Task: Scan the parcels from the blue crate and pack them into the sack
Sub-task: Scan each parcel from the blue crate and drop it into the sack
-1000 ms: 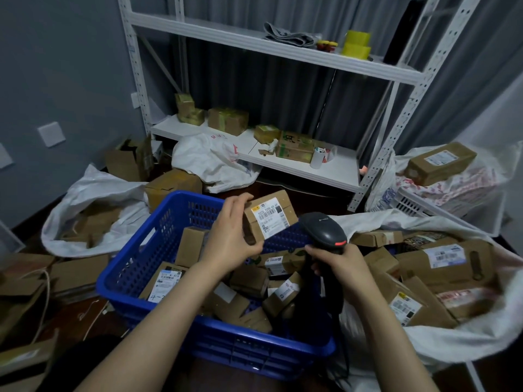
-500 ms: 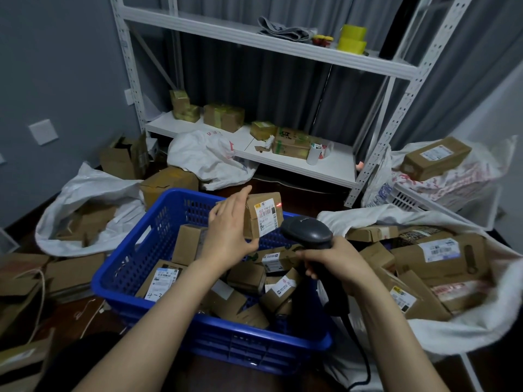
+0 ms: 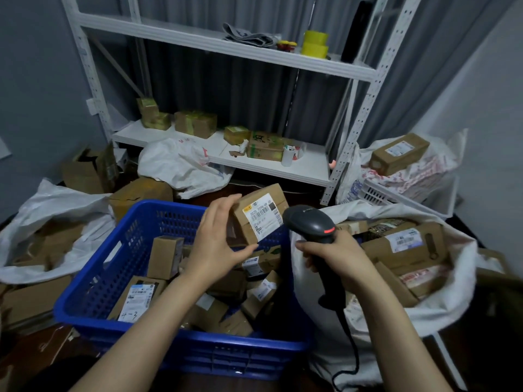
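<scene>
My left hand (image 3: pixel 216 239) holds a small cardboard parcel (image 3: pixel 261 213) above the blue crate (image 3: pixel 107 290), its white barcode label turned towards me and the scanner. My right hand (image 3: pixel 336 256) grips the handle of a black handheld barcode scanner (image 3: pixel 310 223), whose head sits just right of the parcel's label with a red light showing on it. The crate holds several more labelled cardboard parcels. To the right lies an open white sack (image 3: pixel 441 304) with several parcels inside.
A white metal shelf rack (image 3: pixel 300 168) with boxes and tape rolls stands behind. Another white sack (image 3: pixel 42 210) with flattened cardboard lies at the left, and a white bag (image 3: pixel 181 168) behind the crate. A white basket (image 3: pixel 379 193) and a long box sit at the far right.
The parcel has turned so its label faces me more fully, tilted. The scanner's head has stayed close beside the label. The red spot seen on the parcel half a second ago is gone.
</scene>
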